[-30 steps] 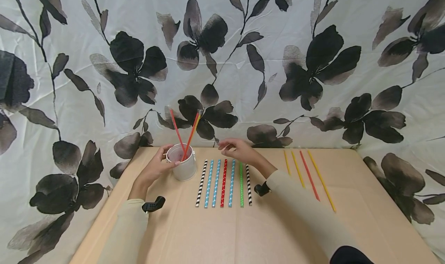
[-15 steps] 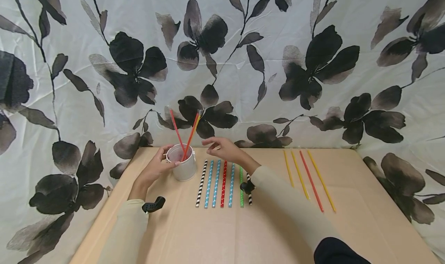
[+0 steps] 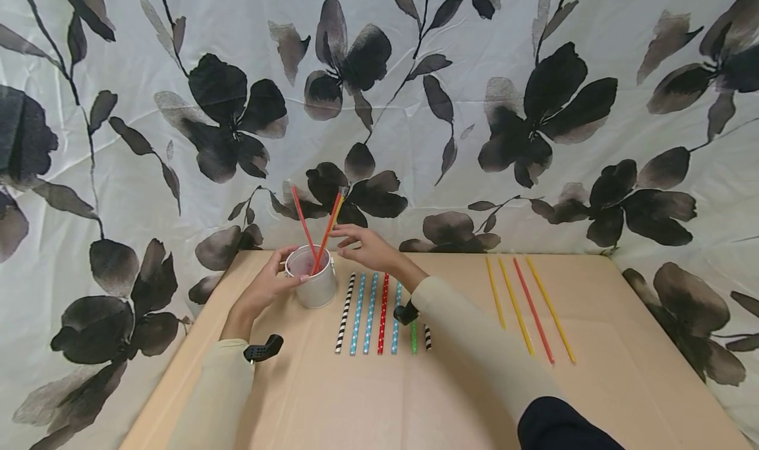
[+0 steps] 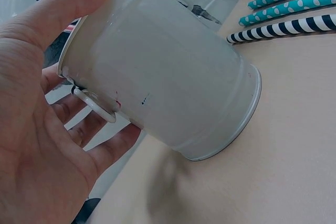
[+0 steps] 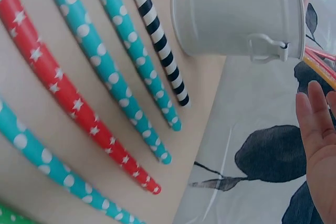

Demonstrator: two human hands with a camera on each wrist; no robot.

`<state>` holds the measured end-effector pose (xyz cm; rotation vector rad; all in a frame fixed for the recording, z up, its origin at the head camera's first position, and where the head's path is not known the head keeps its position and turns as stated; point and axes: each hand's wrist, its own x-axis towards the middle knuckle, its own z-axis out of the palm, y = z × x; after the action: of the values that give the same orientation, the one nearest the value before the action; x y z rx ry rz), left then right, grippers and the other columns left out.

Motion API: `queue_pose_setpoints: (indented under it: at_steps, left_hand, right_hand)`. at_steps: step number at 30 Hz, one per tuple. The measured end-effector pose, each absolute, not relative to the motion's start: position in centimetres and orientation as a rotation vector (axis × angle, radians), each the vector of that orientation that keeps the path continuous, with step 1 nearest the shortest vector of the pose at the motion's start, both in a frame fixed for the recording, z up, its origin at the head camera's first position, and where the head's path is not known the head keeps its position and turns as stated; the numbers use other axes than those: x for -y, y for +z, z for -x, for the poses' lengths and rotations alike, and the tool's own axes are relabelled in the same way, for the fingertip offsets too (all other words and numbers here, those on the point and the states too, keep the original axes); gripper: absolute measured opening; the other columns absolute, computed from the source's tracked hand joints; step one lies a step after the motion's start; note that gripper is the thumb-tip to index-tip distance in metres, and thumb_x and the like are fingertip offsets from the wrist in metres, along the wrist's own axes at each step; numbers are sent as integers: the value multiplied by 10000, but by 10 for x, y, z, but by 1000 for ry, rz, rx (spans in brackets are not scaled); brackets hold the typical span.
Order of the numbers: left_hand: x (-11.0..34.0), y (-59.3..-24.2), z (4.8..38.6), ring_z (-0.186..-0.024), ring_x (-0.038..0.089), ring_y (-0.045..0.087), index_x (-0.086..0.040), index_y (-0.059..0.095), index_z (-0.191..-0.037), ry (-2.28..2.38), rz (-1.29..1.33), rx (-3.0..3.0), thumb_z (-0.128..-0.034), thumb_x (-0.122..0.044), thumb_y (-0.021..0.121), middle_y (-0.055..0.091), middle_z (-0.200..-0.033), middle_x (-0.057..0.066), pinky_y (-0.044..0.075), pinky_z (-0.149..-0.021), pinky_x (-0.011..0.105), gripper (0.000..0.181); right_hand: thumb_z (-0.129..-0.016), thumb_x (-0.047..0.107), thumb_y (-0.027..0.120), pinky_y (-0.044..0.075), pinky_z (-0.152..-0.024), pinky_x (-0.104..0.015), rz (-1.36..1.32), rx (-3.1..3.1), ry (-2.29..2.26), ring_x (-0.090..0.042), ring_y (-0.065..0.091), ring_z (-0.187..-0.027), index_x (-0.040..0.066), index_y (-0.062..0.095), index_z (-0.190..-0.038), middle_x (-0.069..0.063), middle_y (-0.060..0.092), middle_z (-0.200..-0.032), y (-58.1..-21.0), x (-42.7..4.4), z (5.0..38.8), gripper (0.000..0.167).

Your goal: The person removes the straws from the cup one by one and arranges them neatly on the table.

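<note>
A small white metal pail (image 3: 317, 290) stands at the table's far left. My left hand (image 3: 265, 285) grips its side, thumb over the rim. Two thin red sticks (image 3: 304, 216) and a yellow stick (image 3: 340, 206) lean inside it; their exact kind cannot be told. My right hand (image 3: 370, 246) is beside the upper part of these sticks, fingers extended and holding nothing. In the right wrist view its fingertips (image 5: 315, 87) are close to the yellow stick (image 5: 319, 71); contact is unclear. The left wrist view has the pail's handle loop (image 4: 94, 103) between palm and wall.
Patterned paper straws lie in a row right of the pail: black-striped (image 3: 345, 315), blue dotted (image 3: 358, 318), red starred (image 3: 383, 318) and green (image 3: 414, 338). My right forearm crosses above some. Yellow (image 3: 516, 305) and red sticks (image 3: 532, 308) lie farther right. A floral cloth (image 3: 450, 127) hangs behind.
My right hand has moved left, from above the straw row to the sticks in the pail. My left hand stays on the pail.
</note>
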<state>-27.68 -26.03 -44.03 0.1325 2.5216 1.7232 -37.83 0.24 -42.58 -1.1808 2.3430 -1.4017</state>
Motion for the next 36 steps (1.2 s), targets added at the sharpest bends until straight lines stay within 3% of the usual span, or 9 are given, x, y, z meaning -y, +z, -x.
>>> queue_pose_setpoints:
  at_steps: [11,19,30,36]
  left_hand:
    - [261,-442,277,-1434,453,289,-75,242,-1578,1743,-158,-2519,-914,-203,764,305,-1573,213,265,-1126,651,854]
    - [262,-441,276,-1445,455,274,-93,237,-1584,1720,-155,-2528,-916,-229,765,297,-1581,212,254,-1128,677,862]
    - [260,-442,277,-1431,461,286,-71,227,-1586,1707,-154,-2543,-927,-200,748,296,-1575,235,266,-1116,669,850]
    - [269,-464,291,-1456,438,262,-159,229,-1596,1721,-134,-2564,-925,-241,756,286,-1595,182,235,-1130,684,857]
  right_hand:
    - [-1000,101,638,530,-977,-384,1120,-2302,-1458,-242,609,-1254,145,563,-1453,-39,495,-1495,-423,7,371,462]
    - [-986,1,597,555,-872,-295,1087,-2361,-1543,-238,627,-1118,135,605,-1411,-75,571,-1341,-421,13,370,446]
    - [-984,-7,599,515,-983,-310,1119,-2366,-1558,-261,565,-1244,100,670,-1339,-74,600,-1255,-417,9,375,377]
    - [-988,4,603,508,-869,-264,1141,-2295,-1608,-316,594,-1136,106,653,-1362,-139,574,-1234,-411,1,382,392]
